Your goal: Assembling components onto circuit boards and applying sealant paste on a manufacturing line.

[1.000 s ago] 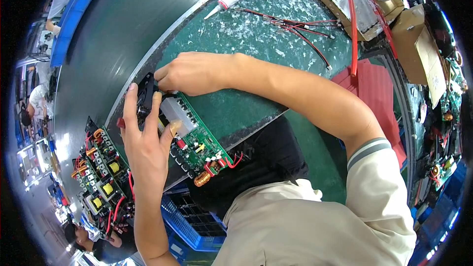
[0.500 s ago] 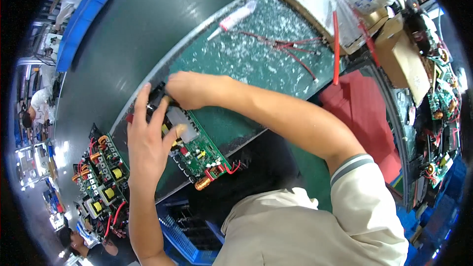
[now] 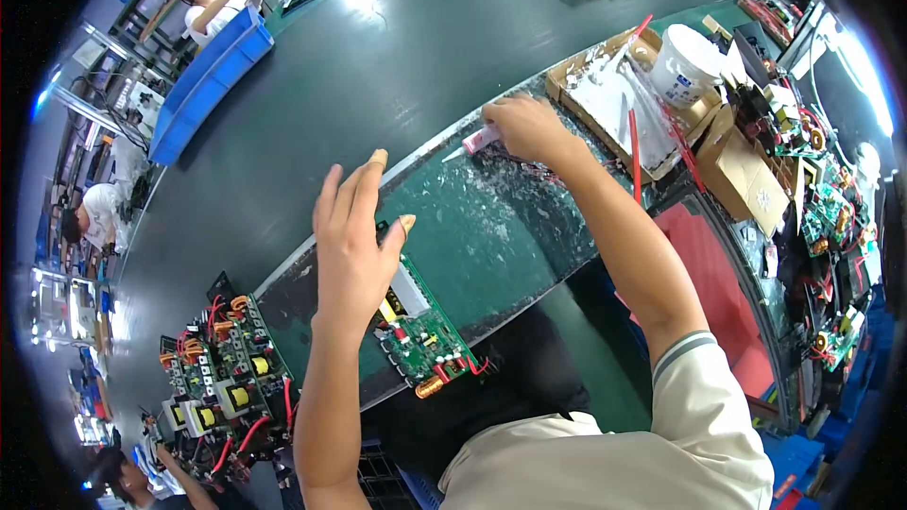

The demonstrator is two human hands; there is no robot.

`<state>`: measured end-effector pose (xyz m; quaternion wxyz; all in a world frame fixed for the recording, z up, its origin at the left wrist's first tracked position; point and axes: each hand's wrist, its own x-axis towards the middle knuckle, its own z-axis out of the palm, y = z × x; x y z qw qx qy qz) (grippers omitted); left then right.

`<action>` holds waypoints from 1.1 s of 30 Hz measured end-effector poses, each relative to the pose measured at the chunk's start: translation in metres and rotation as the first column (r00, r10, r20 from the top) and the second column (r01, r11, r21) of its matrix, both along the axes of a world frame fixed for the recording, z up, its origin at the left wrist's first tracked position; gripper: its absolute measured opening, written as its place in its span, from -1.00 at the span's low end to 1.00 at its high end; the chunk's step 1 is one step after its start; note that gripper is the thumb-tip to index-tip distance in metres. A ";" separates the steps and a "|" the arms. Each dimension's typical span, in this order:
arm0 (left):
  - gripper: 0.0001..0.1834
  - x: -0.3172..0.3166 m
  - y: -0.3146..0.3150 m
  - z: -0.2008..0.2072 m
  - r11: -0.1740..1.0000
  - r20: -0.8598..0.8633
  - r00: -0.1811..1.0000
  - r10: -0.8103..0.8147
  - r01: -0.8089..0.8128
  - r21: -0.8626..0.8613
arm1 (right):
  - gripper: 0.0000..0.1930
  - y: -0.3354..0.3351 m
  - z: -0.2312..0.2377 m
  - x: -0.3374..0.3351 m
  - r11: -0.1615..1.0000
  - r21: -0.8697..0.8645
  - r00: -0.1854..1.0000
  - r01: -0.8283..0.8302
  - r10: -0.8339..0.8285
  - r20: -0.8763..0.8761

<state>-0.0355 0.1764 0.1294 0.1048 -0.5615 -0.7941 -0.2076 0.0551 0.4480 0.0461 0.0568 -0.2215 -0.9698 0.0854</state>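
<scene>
At the far edge of the workbench, my right hand (image 3: 525, 127) is closed around a glue tube (image 3: 481, 140), pink and white with a pointed clear nozzle to the left. My left hand (image 3: 354, 236), fingers spread and holding nothing, hovers over the upper end of a green circuit board (image 3: 425, 342). Yellowish finger cots cover at least two of its fingertips. The board carries a grey heatsink plate, yellow and red parts, a copper coil and short red wires at its near end. Part of it is hidden beneath my left hand.
Several assembled circuit boards (image 3: 222, 378) are packed at the left. A cardboard tray (image 3: 576, 94) with white residue, a white bucket (image 3: 685, 66) and red sheets (image 3: 713, 293) lie to the right. Beyond the bench stands a blue bin (image 3: 213, 85); other people work farther off.
My right hand has left the circuit board, reached to the far right and grasped the glue tube. My left hand has lifted off the board with its fingers spread. The view has shifted.
</scene>
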 end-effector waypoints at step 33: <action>-0.72 0.131 -0.092 -0.006 0.925 0.931 -0.243 -0.270 -0.334 0.181 | -0.63 -0.170 -0.025 0.035 -0.089 -0.774 0.471 -0.626 -0.834 -0.286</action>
